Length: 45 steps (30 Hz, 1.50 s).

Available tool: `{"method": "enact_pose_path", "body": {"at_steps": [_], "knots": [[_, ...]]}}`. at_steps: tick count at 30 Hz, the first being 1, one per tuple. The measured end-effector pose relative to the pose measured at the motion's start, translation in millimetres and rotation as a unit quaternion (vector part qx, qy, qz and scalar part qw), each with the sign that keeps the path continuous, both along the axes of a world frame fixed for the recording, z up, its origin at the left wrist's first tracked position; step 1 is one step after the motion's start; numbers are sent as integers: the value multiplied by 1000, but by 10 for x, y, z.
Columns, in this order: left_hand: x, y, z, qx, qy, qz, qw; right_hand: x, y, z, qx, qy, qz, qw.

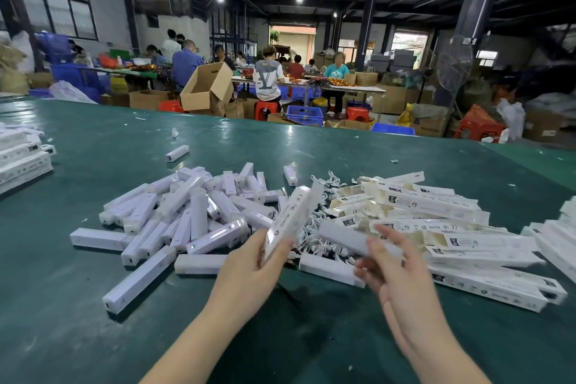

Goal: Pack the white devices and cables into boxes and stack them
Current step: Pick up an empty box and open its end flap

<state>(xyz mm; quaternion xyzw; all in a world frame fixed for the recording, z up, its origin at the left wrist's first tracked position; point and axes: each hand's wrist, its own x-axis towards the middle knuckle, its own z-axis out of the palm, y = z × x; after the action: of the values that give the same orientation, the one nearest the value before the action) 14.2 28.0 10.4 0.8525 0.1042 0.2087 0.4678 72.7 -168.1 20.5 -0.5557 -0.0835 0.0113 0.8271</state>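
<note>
Green table (93, 337) bears white devices (174, 218) inside warehouse.

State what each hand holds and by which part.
The left hand grips a printed white box by its lower end. The right hand holds a white device near its right end.

The box (293, 220) in the left hand (252, 262) is motion-blurred, and the hand covers its lower end. The white device (349, 238) at the right hand (396, 271) is smeared too; whether the fingers grip it cannot be told. The cables (318, 234) lie mostly buried under boxes. Stacks at the left edge (18, 156) and right edge (561, 227) are cut off.
</note>
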Motion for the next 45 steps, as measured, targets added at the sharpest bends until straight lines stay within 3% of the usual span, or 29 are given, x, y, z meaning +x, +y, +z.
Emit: {"method": "enact_pose_path", "body": {"at_steps": [3, 7, 21, 30, 42, 45], "knots": [[12, 33, -37, 130, 4, -1, 991, 76, -128, 98, 52, -10, -66, 996], [41, -11, -103, 188, 36, -14, 981, 99, -219, 190, 58, -14, -69, 996], [79, 10, -146, 238, 0, 41, 970, 126, -229, 122, -118, -87, -34, 989], [81, 61, -95, 400, 15, 36, 916, 108, -242, 127, -236, -86, -20, 968], [22, -24, 37, 426, -22, -2, 904, 23, -179, 102, -227, -119, -1, 967], [40, -44, -32, 371, -7, 4, 929, -33, -82, 73, -229, -153, -17, 961]]}}
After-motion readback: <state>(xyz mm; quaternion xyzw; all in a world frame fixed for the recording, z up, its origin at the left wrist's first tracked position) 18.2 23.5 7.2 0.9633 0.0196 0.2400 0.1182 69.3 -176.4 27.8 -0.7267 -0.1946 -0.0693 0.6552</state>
